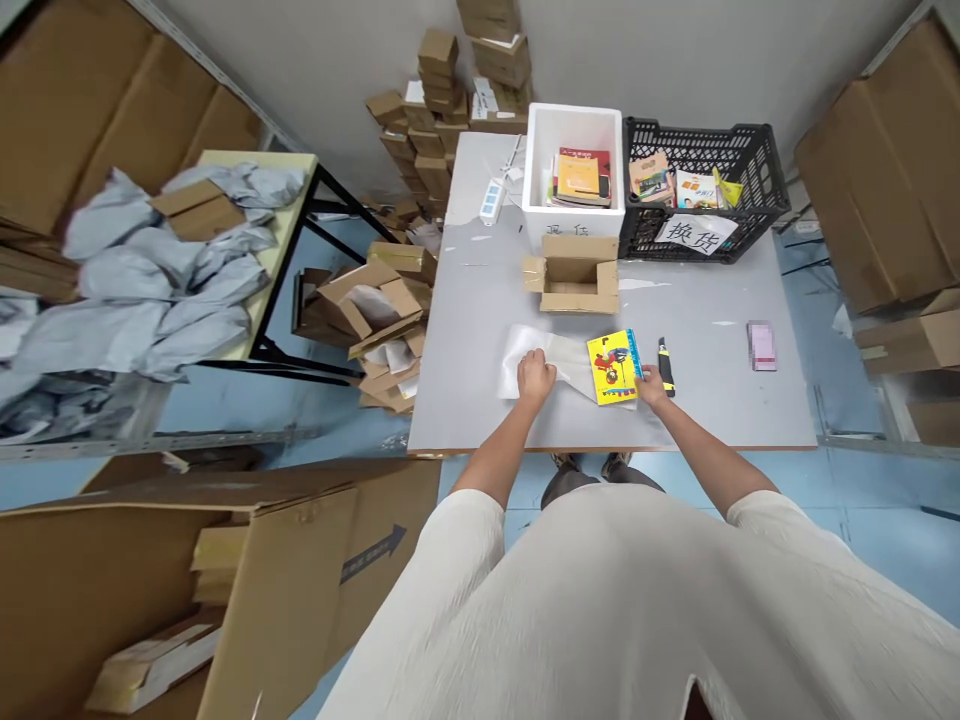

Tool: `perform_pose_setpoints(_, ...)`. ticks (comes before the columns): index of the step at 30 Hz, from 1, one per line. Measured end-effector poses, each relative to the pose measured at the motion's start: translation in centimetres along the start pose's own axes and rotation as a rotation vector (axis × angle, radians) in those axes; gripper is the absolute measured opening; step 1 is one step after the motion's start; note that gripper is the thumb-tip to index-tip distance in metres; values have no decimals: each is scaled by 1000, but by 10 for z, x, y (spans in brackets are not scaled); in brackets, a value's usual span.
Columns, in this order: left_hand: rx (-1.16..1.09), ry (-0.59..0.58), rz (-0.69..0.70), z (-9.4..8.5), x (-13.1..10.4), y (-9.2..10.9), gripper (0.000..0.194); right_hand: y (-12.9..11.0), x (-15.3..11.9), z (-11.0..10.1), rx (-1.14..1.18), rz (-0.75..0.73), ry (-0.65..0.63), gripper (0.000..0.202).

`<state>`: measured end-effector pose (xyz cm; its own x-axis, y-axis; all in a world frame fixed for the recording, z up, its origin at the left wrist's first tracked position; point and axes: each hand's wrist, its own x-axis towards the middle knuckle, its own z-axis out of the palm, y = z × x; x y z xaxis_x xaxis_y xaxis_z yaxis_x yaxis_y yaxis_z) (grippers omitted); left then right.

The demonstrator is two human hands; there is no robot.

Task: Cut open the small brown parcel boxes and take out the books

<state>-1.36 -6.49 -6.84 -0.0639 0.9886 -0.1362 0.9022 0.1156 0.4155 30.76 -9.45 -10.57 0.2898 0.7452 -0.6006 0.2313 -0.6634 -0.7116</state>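
Observation:
My left hand [535, 376] is closed on a sheet of white, translucent packing wrap [517, 350], which lies on the grey table. A yellow book [613, 368] with a colourful cover picture and a blue edge rests partly over the wrap's right end. At the book's right edge, my right hand [651, 386] grips it, the fingers partly hidden. Just beyond that hand lies a black and yellow utility knife [665, 367]. Behind the wrap and book stands a small open cardboard box [579, 300], its flaps folded outward.
At the table's back are a white bin [530, 170] and a black crate [705, 245], both with books inside. A power strip [492, 201] lies at the back left, a pink item [763, 346] at the right. Grey parcels [120, 330] cover the left side table; cardboard boxes [375, 295] crowd the floor.

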Motion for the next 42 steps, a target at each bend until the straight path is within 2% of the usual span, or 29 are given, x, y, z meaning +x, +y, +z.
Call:
perform_pose_setpoints(3, -87, 3, 7, -3, -6, -5, 16, 2, -4, 19, 19, 6, -9, 45)
perform_pose_setpoints(7, -168, -133, 91, 11, -16, 8, 27, 7, -11, 34, 58, 21, 2, 45)
perform_pose_setpoints(11, -114, -288, 226, 32, -23, 31, 41, 11, -18, 37, 80, 26, 20, 39)
perform_pose_setpoints(14, -13, -415, 226, 46, -25, 42, 51, 13, -22, 33, 84, 22, 20, 37)
perform_pose_setpoints(16, 38, -459, 215, 53, -26, 45, 56, 15, -24, 27, 71, 14, 22, 37)
perform_pose_setpoints(24, 149, -375, 200, 72, -23, 57, 46, 19, -18, -12, 17, 2, 81, 49)
perform_pose_setpoints(27, 180, -353, 220, 77, -21, 64, 48, 24, -14, -20, 5, 23, 102, 52)
perform_pose_setpoints(30, 202, -361, 262, 81, -20, 69, 37, 32, -11, -24, 35, 40, 104, 53)
perform_pose_setpoints(33, 242, -398, 332, 79, -18, 70, 34, 37, -9, -25, 37, 44, 108, 51)
perform_pose_setpoints(35, 260, -396, 377, 71, -16, 66, 35, 37, -7, -25, 20, 39, 116, 51)
perform_pose_setpoints(42, 275, -283, 364, 14, -10, 24, 37, 21, -1, -5, -48, 16, 132, 41)
